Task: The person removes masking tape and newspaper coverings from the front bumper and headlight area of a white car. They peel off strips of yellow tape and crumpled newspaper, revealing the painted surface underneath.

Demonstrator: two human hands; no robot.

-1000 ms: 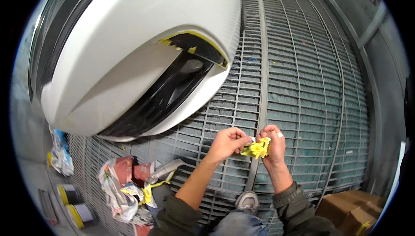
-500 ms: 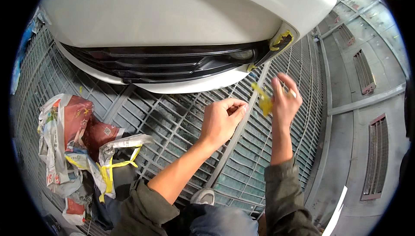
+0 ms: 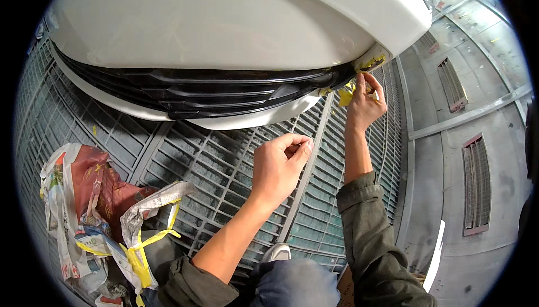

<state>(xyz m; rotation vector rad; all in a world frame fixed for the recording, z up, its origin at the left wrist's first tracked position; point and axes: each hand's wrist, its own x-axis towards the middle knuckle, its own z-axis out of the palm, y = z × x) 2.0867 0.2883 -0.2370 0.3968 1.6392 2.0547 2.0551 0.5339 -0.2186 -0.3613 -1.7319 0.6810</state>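
Observation:
The white car bumper (image 3: 213,20) spans the upper part of the view, with a black slatted grille (image 3: 213,92) along its lower side. My right hand (image 3: 366,105) is at the grille's right end, fingers pinched by the bumper corner. Crumpled yellow masking tape (image 3: 346,96) sticks out from between its fingers. More yellow tape edges (image 3: 375,61) cling around the dark opening just above the fingertips. My left hand (image 3: 279,166) is held above the floor grating below the bumper, thumb pressed to curled fingers; anything between them is too small to make out.
Crumpled masking paper (image 3: 92,194) with yellow tape strips lies at the left by my leg. Metal floor grating (image 3: 224,172) runs underneath. A grey wall with slotted vents (image 3: 477,186) rises at the right. My shoe (image 3: 277,252) rests on the grating.
My right hand has moved up and forward to the bumper corner with the yellow tape. My left hand stays pinched, slightly lower in view. The view has shifted a little.

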